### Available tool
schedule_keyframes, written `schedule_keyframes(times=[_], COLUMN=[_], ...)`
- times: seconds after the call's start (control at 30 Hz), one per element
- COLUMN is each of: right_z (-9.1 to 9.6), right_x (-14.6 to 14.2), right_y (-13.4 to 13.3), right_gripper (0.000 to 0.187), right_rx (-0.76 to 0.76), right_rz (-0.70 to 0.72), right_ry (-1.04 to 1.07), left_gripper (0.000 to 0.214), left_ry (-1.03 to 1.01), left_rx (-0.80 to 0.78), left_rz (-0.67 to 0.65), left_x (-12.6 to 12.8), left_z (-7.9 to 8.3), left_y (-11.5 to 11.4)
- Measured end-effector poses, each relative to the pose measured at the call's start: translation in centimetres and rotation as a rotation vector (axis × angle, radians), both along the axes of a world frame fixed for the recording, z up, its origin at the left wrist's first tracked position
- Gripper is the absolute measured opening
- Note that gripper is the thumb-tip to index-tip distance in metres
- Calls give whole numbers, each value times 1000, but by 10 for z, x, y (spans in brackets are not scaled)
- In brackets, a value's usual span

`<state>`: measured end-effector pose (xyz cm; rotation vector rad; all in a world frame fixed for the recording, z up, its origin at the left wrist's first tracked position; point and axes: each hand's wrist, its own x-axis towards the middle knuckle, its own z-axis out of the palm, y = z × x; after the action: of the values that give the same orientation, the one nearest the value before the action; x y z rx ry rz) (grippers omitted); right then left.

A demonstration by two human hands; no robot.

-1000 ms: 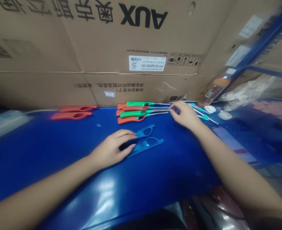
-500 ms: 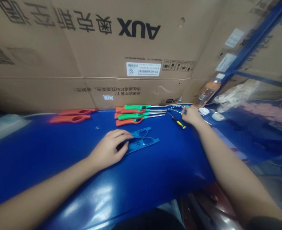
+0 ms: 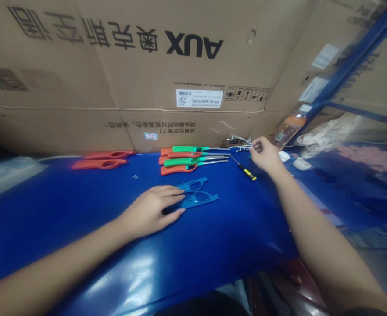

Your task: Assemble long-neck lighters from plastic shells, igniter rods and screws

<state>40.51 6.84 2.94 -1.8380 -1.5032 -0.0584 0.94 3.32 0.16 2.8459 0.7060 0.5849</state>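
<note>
Two blue plastic lighter casing halves lie side by side on the blue table. My left hand lies over their left ends, fingers stretched and thumb apart; its fingertips touch the casing. Farther right, my right hand is closed in a pinch on a thin lighter rod with wires, raised just above the table by the cardboard. Part of the rod is hidden by the fingers. Just left of that hand lies a black and yellow screwdriver.
Several green and orange lighters are piled at the back. Red lighter casings lie to the left. A drink bottle and a white roundish object stand at right. Cardboard walls off the back.
My right hand has lifted the rod with wires off the table's back edge. My left hand's fingers have spread a little over the blue casing halves. The view has shifted slightly.
</note>
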Motion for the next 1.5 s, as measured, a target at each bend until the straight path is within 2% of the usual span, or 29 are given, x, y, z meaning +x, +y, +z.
schedule_keyframes(times=[0.2, 0.33, 0.43, 0.53, 0.67, 0.87, 1.03, 1.17, 1.37, 1.5], right_z=[17, 18, 15, 11, 1, -15, -16, -11, -12, -11], right_x=[-31, -60, -85, -111, -139, -151, -149, -148, -148, -145], right_y=[-17, -31, -45, -60, -74, -74, -70, -72, -73, -72], right_gripper=[9, 11, 9, 8, 12, 15, 17, 17, 17, 18], right_rx=[69, 38, 1, -65, -306, -454, -505, -506, -511, -458], right_rz=[192, 363, 509, 633, 777, 829, 863, 892, 910, 910], right_ry=[32, 41, 19, 45, 328, 471, 510, 497, 487, 304], left_gripper=[32, 34, 34, 40, 36, 25, 18, 25, 20, 21], left_ry=[78, 101, 28, -161, -315, -359, -333, -287, -254, -319], left_rx=[-40, -58, -20, 51, -1, -85, -96, -85, -34, -18], left_rz=[-30, 8, 36, 115, 142, 134, 90, 60, 44, 4], left_x=[-24, -46, -49, -43, -36, -34, -32, -32, -30, -30], left_z=[16, 22, 22, 19, 15, 7, 5, 5, 1, 4], left_y=[4, 3, -2, -8, -15, -19, -19, -20, -18, -17])
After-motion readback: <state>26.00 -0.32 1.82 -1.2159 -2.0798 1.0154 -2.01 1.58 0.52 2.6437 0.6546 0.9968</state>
